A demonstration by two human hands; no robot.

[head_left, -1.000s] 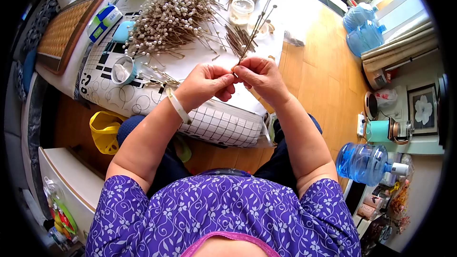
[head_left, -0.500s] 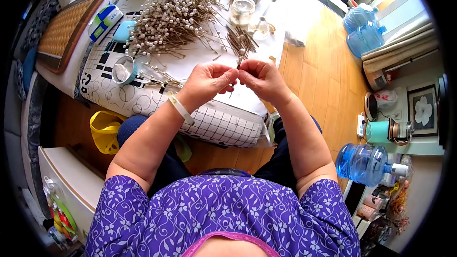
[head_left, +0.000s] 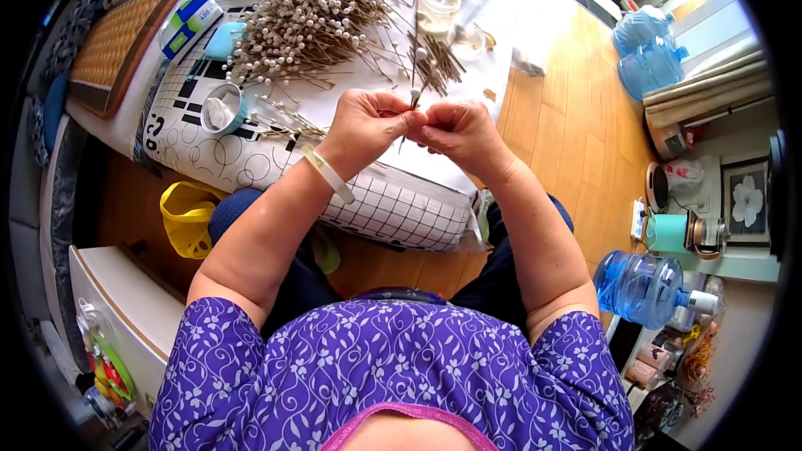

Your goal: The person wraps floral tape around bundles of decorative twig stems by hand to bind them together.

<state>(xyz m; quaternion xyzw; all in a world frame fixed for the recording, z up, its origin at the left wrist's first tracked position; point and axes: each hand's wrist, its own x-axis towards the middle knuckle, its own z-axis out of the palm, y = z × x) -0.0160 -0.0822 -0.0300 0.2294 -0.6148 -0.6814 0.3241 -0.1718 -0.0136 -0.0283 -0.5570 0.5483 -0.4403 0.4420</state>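
Two bare hands meet fingertip to fingertip over the near edge of the table, so that's where the action is. The left hand has its thumb and fingers pinched shut on a thin stem, and a little white bud shows right by those fingertips. Right hand is curled closed too, fingers drawn in to the thumb and touching the left ones, but honestly I can't tell if it's got hold of the stem or anything else, the grip hides it. The stem sticks up well past the hands, and a thin end pokes out below them. Just beyond are some short brown sticks, with a clear jar behind them and a small round dish near that. Big pile of white-budded stems off to the left, plus a few loose sprigs near the left wrist, which has a pale bracelet on it. Left of the sprigs there's a blue tub with something white inside, then a blue case and a tissue pack further back.
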